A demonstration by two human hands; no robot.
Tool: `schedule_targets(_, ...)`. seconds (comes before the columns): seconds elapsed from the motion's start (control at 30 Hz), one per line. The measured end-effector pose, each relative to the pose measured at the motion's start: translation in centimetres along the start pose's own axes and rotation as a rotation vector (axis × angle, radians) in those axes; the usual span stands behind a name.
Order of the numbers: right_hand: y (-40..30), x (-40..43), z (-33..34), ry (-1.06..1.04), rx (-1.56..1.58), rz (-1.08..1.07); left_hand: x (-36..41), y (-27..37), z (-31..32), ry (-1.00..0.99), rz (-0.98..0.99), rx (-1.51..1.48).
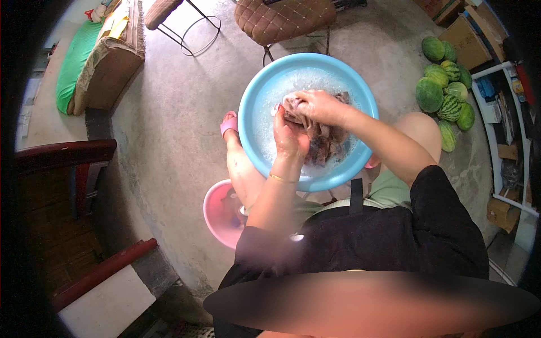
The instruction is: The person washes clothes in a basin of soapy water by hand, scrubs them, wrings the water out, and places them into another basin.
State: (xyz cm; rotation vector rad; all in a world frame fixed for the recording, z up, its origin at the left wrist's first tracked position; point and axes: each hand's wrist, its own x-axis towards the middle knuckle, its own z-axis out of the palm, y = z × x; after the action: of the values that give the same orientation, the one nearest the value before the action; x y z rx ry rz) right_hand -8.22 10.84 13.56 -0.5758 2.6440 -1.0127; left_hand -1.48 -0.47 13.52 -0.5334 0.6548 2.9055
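Observation:
A light-blue plastic basin (246, 122) stands before me between my legs, with foamy water (270, 95) inside. A wet, bunched brownish patterned cloth (323, 145) lies partly in the suds, its upper end raised between my hands. My right hand (323, 107) reaches over from the right, fingers curled around a wad of this cloth. Palm up and cupped, my left hand (289, 135) supports the cloth from the near left side, its thumb against the wad. Suds cling to the cloth near the fingertips. The cloth hides part of my left fingers.
Beside my left leg stands a pink tub (219, 203) with dark items inside. Brown padded seats (285, 21) stand beyond the basin. Several watermelons (430, 95) lie at the right, near a white-framed shelf (486, 110) and cardboard boxes (465, 42). A dark-red railing (67, 154) is at the left.

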Motion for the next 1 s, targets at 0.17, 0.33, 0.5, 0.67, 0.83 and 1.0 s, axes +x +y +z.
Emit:
schedule_targets(0.17,-2.8,-2.5,1.0,0.343,-0.225,-0.362,0.4,0.1,-1.3,-0.048,-0.102,-0.158)
schedule_targets(0.33,-7.7,-5.7,1.1,0.216,0.01,-0.645,2.6,1.9,-6.0,-0.339,-0.506,-0.292)
schedule_targets(0.5,-5.1,-3.8,1.4,0.234,0.002,-0.69,2.8,-2.1,-8.2,-0.037,-0.168,-0.07)
schedule_targets(0.67,-1.3,-0.4,0.7,0.49,0.019,-0.422,1.0,-3.0,-4.7,-0.01,0.02,0.178)
schedule_targets(0.83,-5.1,-4.2,1.4,0.206,0.045,-0.529,-1.0,-0.8,-0.8,0.035,-0.075,-0.013)
schedule_targets(1.0,-3.7,-2.8,1.6,0.326,-0.03,-0.498,0.1,-1.9,-3.9,-0.063,0.106,0.218)
